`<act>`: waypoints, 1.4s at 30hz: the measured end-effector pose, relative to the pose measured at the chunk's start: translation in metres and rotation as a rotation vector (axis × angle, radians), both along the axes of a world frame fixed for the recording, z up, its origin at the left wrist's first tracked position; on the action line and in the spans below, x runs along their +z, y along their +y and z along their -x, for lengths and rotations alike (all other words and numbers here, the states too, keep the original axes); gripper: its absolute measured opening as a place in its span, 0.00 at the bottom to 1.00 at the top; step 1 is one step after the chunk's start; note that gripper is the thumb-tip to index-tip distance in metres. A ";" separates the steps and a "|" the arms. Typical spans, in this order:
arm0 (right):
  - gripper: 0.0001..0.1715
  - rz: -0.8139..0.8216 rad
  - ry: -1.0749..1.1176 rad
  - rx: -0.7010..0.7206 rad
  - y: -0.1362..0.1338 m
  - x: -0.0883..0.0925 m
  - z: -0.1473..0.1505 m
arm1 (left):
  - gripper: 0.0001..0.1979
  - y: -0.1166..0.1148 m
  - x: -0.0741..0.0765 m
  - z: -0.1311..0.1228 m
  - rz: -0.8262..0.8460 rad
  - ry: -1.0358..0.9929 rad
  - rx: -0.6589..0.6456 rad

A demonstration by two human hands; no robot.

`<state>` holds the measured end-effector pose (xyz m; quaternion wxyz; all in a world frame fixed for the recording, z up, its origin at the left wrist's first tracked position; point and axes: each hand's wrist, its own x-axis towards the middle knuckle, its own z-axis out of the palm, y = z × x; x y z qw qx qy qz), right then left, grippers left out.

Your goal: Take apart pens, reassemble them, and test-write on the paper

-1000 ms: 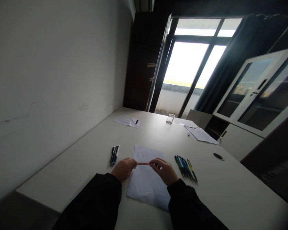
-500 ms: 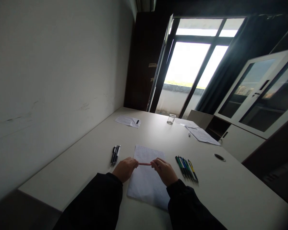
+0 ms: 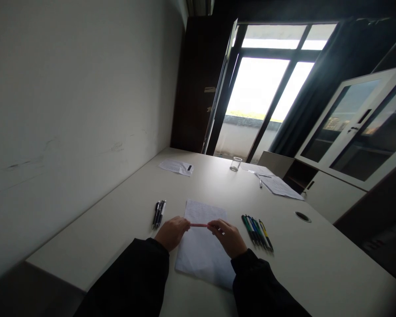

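A slim pink pen (image 3: 198,225) is held level between my two hands, its ends hidden in the fingers. My left hand (image 3: 172,233) pinches one end, and my right hand (image 3: 227,237) has the other between thumb and fingers. Below them lies a sheet of paper (image 3: 201,259) with lines of writing near its top. Several black and white pens (image 3: 159,214) lie just beyond my left hand. To the right of my right hand, several pens (image 3: 257,232) in green, blue, white and yellow are lined up side by side.
All of this is on a white table (image 3: 125,220) along a wall. Farther back are a plastic-looking packet (image 3: 176,167), a clear glass (image 3: 235,164), more papers (image 3: 282,187) and a lone pen (image 3: 260,182). A round cable hole (image 3: 302,216) sits at the right.
My right hand has shifted very slightly to the right, its fingers a little changed on the pen. The left hand looks the same, and the pen stays level between them.
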<state>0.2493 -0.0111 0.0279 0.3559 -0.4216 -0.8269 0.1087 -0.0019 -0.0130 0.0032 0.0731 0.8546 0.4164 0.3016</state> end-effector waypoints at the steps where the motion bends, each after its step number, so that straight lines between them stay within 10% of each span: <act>1: 0.09 -0.003 -0.009 0.000 -0.001 0.000 0.000 | 0.05 0.000 0.000 0.000 -0.002 0.004 -0.001; 9: 0.20 0.032 -0.059 0.029 -0.005 -0.002 0.003 | 0.05 0.001 -0.003 -0.001 -0.013 0.029 -0.020; 42: 0.13 -0.029 -0.065 0.001 -0.011 -0.021 -0.005 | 0.07 0.001 -0.009 -0.006 -0.083 0.093 -0.061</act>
